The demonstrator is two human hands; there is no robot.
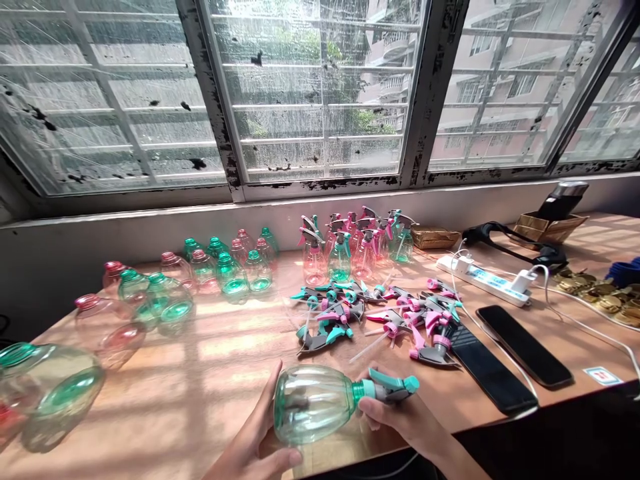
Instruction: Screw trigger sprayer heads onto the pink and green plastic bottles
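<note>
A clear green spray bottle lies sideways in the air above the table's front edge, its base to the left. My left hand cups the bottom end, thumb below and fingers behind. At the neck, my right hand grips the teal and grey trigger sprayer, which sits on the bottle's mouth. How tightly the collar is screwed on, I cannot tell. Just beyond lie a heap of loose teal sprayer heads and a heap of pink sprayer heads.
Open-necked green and pink bottles stand along the left. Several bottles with sprayers stand by the wall. To the right are two phones, a power strip, white cables, a black strap and gold-coloured pieces.
</note>
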